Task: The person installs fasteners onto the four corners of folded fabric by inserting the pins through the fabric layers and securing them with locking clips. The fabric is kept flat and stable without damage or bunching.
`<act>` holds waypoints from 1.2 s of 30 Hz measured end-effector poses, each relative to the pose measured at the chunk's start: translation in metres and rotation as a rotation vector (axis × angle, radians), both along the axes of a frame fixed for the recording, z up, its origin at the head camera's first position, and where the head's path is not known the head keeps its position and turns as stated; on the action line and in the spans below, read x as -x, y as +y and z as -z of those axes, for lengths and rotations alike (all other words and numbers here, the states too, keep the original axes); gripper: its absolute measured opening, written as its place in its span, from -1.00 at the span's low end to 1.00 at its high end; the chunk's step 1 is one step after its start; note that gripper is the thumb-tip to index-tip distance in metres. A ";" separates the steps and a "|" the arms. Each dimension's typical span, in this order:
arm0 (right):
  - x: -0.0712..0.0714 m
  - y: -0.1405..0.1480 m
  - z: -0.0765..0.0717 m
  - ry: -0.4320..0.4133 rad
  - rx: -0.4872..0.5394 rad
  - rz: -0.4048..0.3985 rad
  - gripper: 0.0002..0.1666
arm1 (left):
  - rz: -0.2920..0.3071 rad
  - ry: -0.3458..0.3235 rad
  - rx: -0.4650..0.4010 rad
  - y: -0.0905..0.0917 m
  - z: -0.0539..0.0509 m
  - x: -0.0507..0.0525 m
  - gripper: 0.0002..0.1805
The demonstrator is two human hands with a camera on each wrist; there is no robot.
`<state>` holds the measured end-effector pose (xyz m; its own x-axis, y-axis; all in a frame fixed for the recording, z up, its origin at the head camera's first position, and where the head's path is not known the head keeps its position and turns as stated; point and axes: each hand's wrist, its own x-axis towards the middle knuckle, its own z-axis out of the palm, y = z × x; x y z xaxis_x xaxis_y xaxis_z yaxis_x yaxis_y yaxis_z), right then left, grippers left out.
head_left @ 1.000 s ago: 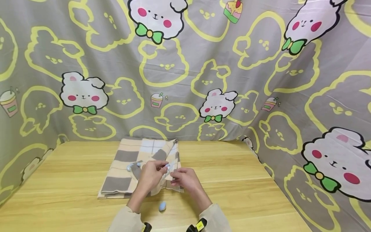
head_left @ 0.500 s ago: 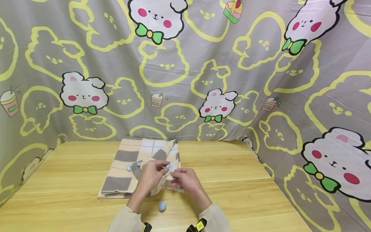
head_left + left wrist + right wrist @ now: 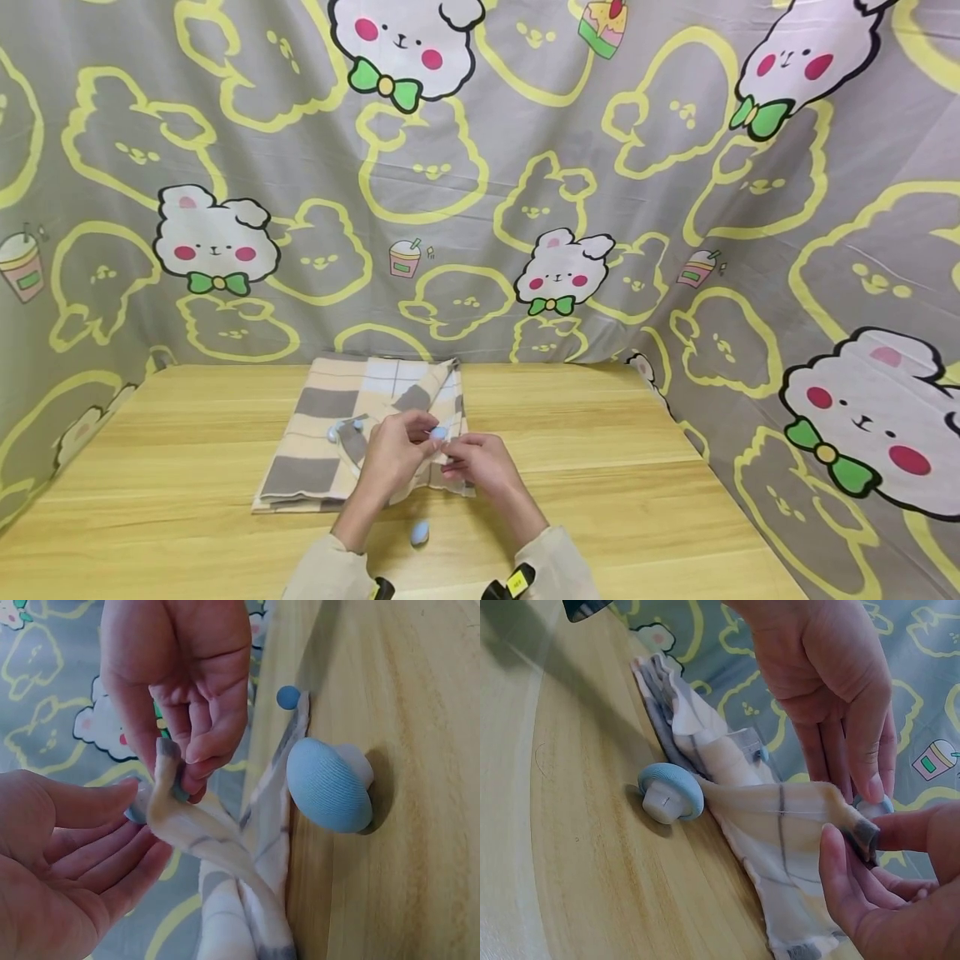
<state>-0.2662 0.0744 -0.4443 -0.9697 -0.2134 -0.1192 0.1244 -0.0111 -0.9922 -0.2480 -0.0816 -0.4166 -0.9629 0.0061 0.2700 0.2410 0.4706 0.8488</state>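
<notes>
A folded plaid blanket in beige, grey and white lies on the table. My left hand pinches a blue-and-white mushroom-shaped clip between thumb and fingers, close to the blanket's raised corner. That corner is pinched by my right hand. In the left wrist view, a bit of blue also shows beside the right fingertips, partly covered by cloth. Whether the clip touches the cloth is hard to tell.
A second mushroom-shaped clip lies loose on the wooden table, nearer to me. Small blue pieces sit at the blanket's left fold. A grey cartoon-print curtain stands behind and at both sides.
The left fingers have shifted slightly, and more of the blue clip shows between them. The right hand has stayed at the blanket corner. The loose clip has not moved.
</notes>
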 end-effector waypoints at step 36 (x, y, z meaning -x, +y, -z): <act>-0.003 0.002 -0.004 0.016 -0.081 -0.031 -0.36 | 0.019 -0.172 0.042 -0.006 0.006 0.001 -0.63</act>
<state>-0.2633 0.0767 -0.4399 -0.9647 -0.2334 -0.1217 0.1074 0.0730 -0.9915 -0.2490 -0.0874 -0.4224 -0.9944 0.0326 0.1006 0.1033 0.5035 0.8578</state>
